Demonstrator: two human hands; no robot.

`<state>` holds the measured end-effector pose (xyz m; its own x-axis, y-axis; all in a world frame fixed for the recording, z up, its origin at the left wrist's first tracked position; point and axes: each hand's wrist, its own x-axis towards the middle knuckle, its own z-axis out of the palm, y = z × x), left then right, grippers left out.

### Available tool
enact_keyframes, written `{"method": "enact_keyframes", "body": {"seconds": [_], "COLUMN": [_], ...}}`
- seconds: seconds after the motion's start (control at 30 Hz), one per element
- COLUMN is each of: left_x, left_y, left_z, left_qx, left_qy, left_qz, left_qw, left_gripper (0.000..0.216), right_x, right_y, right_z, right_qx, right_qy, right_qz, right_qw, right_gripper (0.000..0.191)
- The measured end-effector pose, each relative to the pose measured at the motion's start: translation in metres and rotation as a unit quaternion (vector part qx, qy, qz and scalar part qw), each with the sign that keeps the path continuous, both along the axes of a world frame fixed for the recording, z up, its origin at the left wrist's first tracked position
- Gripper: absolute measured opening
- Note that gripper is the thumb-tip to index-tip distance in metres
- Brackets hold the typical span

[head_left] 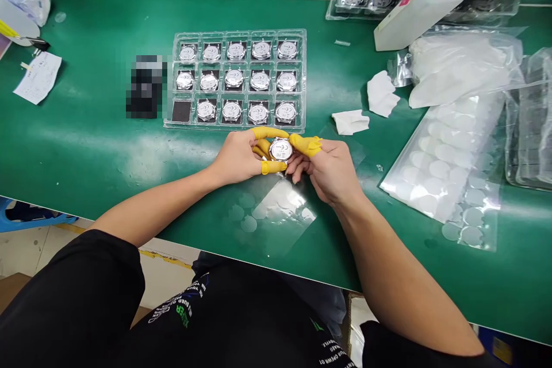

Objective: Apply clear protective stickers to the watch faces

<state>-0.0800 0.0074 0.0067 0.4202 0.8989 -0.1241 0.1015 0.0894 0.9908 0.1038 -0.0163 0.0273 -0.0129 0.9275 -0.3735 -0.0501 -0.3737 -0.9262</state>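
I have the left hand (236, 156) and right hand (330, 173) together, clamped on a round silver watch (280, 150) between them, gripping through yellow finger cots (272, 133). A plastic tray (235, 125) of similar watches sits just farther along the green worktop (86, 98).

Reach from the left hand (236, 156) toward the far side is blocked by the tray (240, 33), and reach rightward from the right hand (330, 171) by the wipes (350, 122) and film sheet (440, 161). Passage over the green bench (86, 144) can be made leftward as far as a blurred object (145, 87).
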Motion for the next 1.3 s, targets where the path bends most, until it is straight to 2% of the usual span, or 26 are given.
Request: {"method": "enact_keyframes", "body": {"seconds": [0.1,0.27,0.4,0.6,0.8,1.0,1.1,1.3], "left_x": [0.000,0.000,0.000,0.001,0.002,0.001,0.000,0.000], "left_y": [0.000,0.000,-0.002,-0.004,-0.002,-0.003,-0.003,0.000], "left_z": [0.000,0.000,-0.001,-0.001,0.001,-0.001,-0.001,-0.001], "left_qx": [-0.002,-0.007,0.011,0.031,0.016,0.018,0.020,0.001], "left_qy": [0.008,0.019,0.019,0.041,0.043,0.023,0.016,0.011], "left_qz": [0.001,0.007,0.009,0.020,0.023,0.020,0.010,0.008], "left_qw": [1.000,1.000,1.000,0.998,0.999,0.999,1.000,1.000], "left_gripper": [0.061,0.063,0.061,0.057,0.059,0.059,0.059,0.062], "right_x": [0.004,0.006,0.002,-0.008,0.001,-0.005,-0.007,0.004], "right_y": [-0.001,-0.003,-0.006,-0.007,-0.005,-0.007,-0.005,-0.001], "right_z": [0.001,-0.001,-0.003,-0.010,-0.005,-0.006,-0.008,-0.005], "right_qx": [0.004,0.021,0.035,0.053,0.038,0.036,0.036,0.024], "right_qy": [0.021,-0.028,-0.052,-0.105,-0.013,-0.068,-0.098,-0.042], "right_qz": [0.020,0.041,0.018,-0.046,0.015,-0.003,-0.035,0.060], "right_qw": [1.000,0.999,0.998,0.992,0.999,0.997,0.994,0.997], "right_gripper": [0.059,0.047,0.041,0.047,0.050,0.040,0.047,0.042]}}
